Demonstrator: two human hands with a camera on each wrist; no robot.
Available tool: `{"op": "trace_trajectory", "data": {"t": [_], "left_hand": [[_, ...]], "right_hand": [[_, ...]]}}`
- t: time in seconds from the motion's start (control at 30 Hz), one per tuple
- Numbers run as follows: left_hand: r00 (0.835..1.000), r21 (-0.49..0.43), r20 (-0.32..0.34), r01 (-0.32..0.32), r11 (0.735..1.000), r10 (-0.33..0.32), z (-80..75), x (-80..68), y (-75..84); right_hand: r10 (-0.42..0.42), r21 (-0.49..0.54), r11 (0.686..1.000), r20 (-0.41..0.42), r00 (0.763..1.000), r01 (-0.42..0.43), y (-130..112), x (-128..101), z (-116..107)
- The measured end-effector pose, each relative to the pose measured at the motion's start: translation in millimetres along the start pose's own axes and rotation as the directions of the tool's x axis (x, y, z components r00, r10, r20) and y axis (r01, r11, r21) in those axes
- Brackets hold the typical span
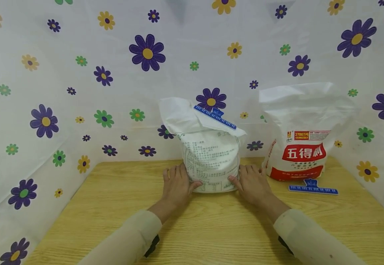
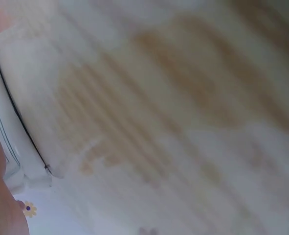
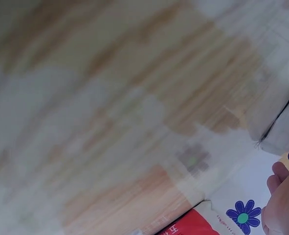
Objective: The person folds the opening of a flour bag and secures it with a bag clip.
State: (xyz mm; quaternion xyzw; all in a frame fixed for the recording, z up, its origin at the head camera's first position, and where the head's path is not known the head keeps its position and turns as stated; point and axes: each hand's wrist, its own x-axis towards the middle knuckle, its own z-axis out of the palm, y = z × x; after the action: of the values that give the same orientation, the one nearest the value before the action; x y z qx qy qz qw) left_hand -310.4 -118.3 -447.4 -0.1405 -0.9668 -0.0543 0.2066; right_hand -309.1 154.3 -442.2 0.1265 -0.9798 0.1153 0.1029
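Observation:
A white flour bag (image 1: pixel 212 158) with rows of small print stands mid-table, its top folded over to one side. A blue clip (image 1: pixel 215 117) with a piano-key pattern sits slanted on that fold. My left hand (image 1: pixel 176 186) holds the bag's lower left side, thumb on its front. On the lower right side, my right hand (image 1: pixel 254 186) holds it the same way, thumb also in front. The wrist views catch only the bag's bottom edges and parts of each hand; some fingertips are hidden at its sides.
To the right stands a second flour bag (image 1: pixel 298 147), white and red, its top unfolded and upright. Another blue piano-key clip (image 1: pixel 313 187) lies before it on the wooden table (image 1: pixel 119 217). A flower-patterned sheet (image 1: pixel 89 92) hangs behind and at both sides.

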Motion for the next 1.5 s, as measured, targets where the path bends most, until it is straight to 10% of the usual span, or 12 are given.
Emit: {"op": "trace_trajectory", "data": {"t": [0.73, 1.5], "left_hand": [[0.997, 0.155, 0.025, 0.063, 0.986, -0.068, 2.1, 12.1, 10.5], [0.997, 0.099, 0.019, 0.073, 0.992, -0.076, 8.0, 23.6, 8.5]], "right_hand": [[0.067, -0.02, 0.998, 0.003, 0.998, -0.067, -3, 8, 0], [0.107, -0.042, 0.993, -0.038, 0.994, -0.108, -7, 18, 2]]}}
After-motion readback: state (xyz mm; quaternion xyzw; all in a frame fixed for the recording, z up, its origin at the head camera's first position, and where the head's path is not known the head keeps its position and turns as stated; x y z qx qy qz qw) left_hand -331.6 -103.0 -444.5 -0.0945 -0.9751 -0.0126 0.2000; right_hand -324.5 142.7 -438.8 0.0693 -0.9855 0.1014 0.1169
